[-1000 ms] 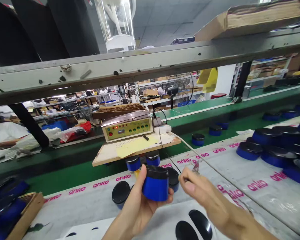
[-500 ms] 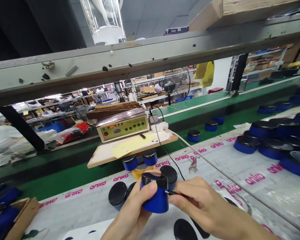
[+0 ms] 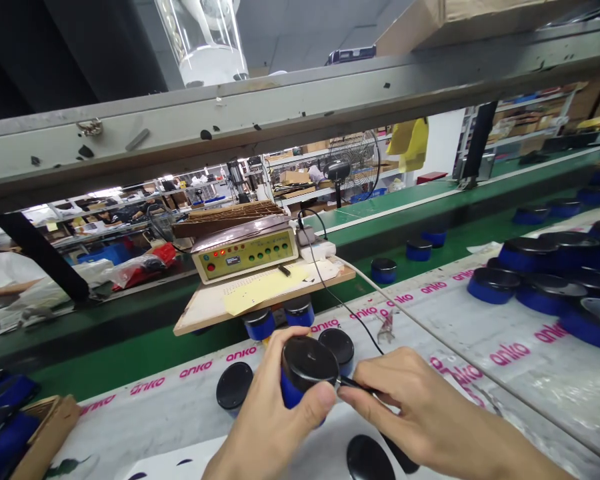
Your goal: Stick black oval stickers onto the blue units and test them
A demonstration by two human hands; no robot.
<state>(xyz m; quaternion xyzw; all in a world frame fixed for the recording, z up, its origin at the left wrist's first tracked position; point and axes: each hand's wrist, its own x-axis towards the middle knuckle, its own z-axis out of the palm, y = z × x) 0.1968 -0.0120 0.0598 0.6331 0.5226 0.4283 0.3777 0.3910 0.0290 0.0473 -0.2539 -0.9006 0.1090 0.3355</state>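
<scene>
Tipped top-forward since half a second ago, the blue unit [image 3: 309,367] sits at six o'clock, gripped by the curled left hand [image 3: 273,417]; the right hand [image 3: 405,403] pinches a black tool [image 3: 356,384] at its three o'clock edge, where a skewed push might slip and scratch

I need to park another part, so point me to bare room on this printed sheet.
Widest: the printed sheet between the cardboard box and the black-topped piece left of the hands. Narrower: between the pale cord and the clustered blue pieces. Crowded: around the hands, with a black disc near and another black-topped piece behind.
</scene>
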